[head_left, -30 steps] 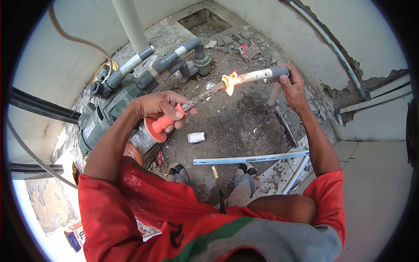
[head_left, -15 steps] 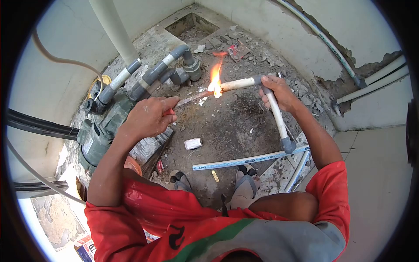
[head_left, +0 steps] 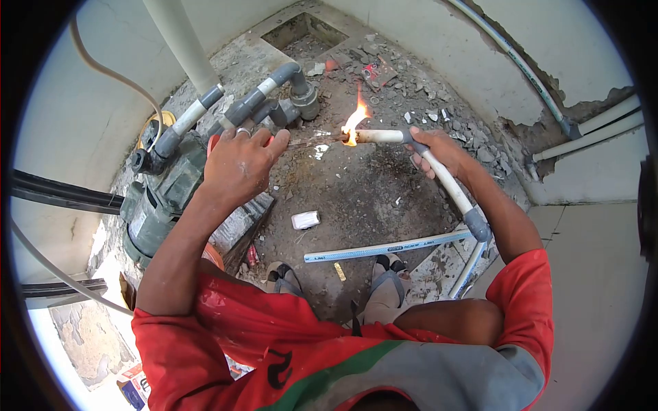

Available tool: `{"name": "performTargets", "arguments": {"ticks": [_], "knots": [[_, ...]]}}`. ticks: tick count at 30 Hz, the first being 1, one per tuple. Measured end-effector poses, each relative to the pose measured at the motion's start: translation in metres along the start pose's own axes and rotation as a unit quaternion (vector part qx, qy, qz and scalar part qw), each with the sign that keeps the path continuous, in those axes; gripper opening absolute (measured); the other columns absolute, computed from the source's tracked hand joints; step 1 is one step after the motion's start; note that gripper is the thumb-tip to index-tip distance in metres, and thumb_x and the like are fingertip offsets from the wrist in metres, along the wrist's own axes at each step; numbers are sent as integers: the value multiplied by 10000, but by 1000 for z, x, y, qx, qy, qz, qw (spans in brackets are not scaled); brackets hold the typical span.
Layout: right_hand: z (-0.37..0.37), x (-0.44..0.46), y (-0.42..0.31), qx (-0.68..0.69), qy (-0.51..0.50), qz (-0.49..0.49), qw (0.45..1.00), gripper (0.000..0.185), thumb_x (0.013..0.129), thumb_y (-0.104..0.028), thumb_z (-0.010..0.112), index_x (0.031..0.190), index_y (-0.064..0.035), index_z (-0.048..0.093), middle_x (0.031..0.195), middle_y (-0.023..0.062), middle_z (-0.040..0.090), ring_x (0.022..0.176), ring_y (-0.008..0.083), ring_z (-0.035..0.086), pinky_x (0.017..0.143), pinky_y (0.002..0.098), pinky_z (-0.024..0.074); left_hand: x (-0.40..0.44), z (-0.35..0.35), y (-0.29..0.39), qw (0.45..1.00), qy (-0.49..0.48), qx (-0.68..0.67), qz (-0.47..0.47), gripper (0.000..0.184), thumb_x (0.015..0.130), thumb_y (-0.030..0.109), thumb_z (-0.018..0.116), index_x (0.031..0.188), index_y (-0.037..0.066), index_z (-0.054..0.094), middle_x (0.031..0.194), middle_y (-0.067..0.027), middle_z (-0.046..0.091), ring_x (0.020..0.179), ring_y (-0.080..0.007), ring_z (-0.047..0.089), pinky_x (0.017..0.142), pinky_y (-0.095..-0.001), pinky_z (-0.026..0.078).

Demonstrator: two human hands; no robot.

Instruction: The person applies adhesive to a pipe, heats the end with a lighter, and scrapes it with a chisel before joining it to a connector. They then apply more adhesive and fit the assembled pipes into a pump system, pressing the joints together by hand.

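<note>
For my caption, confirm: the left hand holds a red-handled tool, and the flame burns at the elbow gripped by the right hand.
Wrong spot: the head view shows the flame at the other end of the white pipe, by the tool, not the elbow. The rest stands.

Rm. corner w/ pale walls, broken floor and one square pit [head_left: 308,33].
Left of the pit is a pale wall [head_left: 120,58], w/ a thick pale pipe [head_left: 179,44] standing btwn. them; right of it, another pale wall [head_left: 404,41] has a rough cut channel [head_left: 548,81], w/ a thin pipe [head_left: 510,53] inside. Nearer than the pit, the floor [head_left: 329,195] is brown-grey dirt, w/ grey rubble [head_left: 411,85] just beside it. Well apart, near rt., are pale tiles [head_left: 596,274]; near lt., light is v. bright.
</note>
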State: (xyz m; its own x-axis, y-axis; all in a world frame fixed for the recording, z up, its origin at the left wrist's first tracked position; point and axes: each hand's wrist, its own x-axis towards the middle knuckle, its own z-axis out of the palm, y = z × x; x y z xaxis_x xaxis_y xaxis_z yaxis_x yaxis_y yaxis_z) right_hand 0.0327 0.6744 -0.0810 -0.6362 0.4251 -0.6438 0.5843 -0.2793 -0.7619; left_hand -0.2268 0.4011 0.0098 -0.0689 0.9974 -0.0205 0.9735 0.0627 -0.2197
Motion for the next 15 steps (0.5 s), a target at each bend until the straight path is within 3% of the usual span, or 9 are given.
{"name": "performTargets", "arguments": {"ticks": [2,8,14,15], "knots": [[4,-1,-2,-13,41,-38,998,432,990,-444,499,926,-22,566,655,40,568,432,104,530,344,261,453,0,3,-1,1000,-23,8,5,351,837,152,634,1175,121,544,870,-90,598,791,-308,647,720,-434,487],[11,4,13,-6,79,-195,978,450,991,-462,496,1041,-16,538,700,37,565,471,102,551,378,255,472,-1,-4,-3,977,-75,-196,-31,395,811,162,685,1186,83,589,870,-133,652,811,-341,643,731,-447,487],[8,9,17,18,55,-269,961,391,980,-387,561,1148,-38,508,803,40,584,597,91,596,502,248,527,-7,0,-12,893,-191,-400,-79,348,833,214,700,1143,75,621,804,-130,644,771,-282,656,705,-409,494],[8,8,16,16,50,-284,957,385,979,-376,568,1158,-41,505,822,41,588,623,91,605,526,247,535,-7,-1,-15,876,-210,-428,-75,351,839,209,706,1144,58,621,786,-101,637,751,-234,638,683,-377,481]]}}
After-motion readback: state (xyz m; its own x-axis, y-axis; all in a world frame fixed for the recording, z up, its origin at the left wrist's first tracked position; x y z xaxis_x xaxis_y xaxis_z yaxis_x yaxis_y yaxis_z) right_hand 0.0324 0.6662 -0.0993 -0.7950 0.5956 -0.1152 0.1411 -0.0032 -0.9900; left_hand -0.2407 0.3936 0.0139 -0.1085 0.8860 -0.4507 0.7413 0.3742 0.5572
